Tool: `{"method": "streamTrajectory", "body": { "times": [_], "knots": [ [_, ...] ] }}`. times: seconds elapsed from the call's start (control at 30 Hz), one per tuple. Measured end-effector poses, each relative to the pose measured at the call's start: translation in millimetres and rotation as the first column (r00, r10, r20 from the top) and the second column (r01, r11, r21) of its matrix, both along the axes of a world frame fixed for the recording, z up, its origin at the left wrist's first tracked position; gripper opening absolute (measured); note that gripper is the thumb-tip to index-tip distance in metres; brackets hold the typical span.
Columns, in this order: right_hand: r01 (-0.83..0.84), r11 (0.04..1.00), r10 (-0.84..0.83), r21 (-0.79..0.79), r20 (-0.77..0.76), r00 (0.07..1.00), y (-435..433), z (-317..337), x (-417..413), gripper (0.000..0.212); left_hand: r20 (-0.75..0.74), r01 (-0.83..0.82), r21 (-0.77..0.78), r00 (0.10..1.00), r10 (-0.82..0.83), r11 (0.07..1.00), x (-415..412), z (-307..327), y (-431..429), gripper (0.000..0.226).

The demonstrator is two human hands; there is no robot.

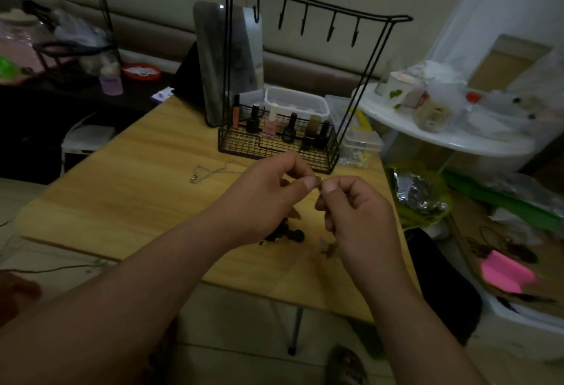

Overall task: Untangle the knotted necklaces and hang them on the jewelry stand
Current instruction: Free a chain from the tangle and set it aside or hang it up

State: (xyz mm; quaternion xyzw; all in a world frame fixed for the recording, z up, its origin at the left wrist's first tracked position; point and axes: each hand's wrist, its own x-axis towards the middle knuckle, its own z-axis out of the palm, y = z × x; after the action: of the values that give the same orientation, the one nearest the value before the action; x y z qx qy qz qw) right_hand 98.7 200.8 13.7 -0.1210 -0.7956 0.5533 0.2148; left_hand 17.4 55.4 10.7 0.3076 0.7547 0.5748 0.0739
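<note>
wooden table (122, 195); knotted necklace (318, 184) between left grip (265, 198) and right grip (357, 216)

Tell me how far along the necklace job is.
Nothing hung yet: the jewelry stand hooks are bare. In hand: the left hand and right hand pinch a small brownish piece between them. Left: that piece, the dark beads below the hands and the silver chain lying on the table all need hanging.

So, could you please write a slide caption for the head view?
Left hand and right hand pinch a necklace over the wooden table; the hooks of the jewelry stand hang bare.
</note>
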Motion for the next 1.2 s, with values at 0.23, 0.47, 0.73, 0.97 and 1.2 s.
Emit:
{"method": "streamTrajectory", "body": {
  "times": [0.23, 0.47, 0.73, 0.97, 1.2],
  "knots": [
    [-0.110, 0.950, 0.144, -0.293, 0.097, 0.985, 6, 4, 12, 0.025, 0.186, 0.137, 0.038, 0.972, -0.142, 0.990, 11, 5, 3, 0.015],
    [-0.209, 0.885, 0.258, -0.416, 0.065, 0.964, 13, 10, 22, 0.023, 0.352, 0.130, 0.151, 0.919, -0.176, 0.980, 18, 17, 10, 0.014],
    [-0.153, 0.981, 0.168, -0.118, 0.127, 0.978, 18, -2, 32, 0.009, 0.312, 0.083, 0.130, 0.942, -0.120, 0.988, 27, 0, 8, 0.013],
    [-0.127, 0.992, 0.126, 0.010, 0.027, 0.992, 20, -3, 25, 0.011, 0.209, 0.053, 0.127, 0.975, -0.079, 0.991, 24, 0, 11, 0.011],
    [-0.144, 0.989, 0.143, 0.038, 0.028, 0.989, 25, -1, 16, 0.012, 0.053, 0.048, 0.070, 0.997, -0.052, 0.996, 13, -2, 10, 0.008]
  ]
}}
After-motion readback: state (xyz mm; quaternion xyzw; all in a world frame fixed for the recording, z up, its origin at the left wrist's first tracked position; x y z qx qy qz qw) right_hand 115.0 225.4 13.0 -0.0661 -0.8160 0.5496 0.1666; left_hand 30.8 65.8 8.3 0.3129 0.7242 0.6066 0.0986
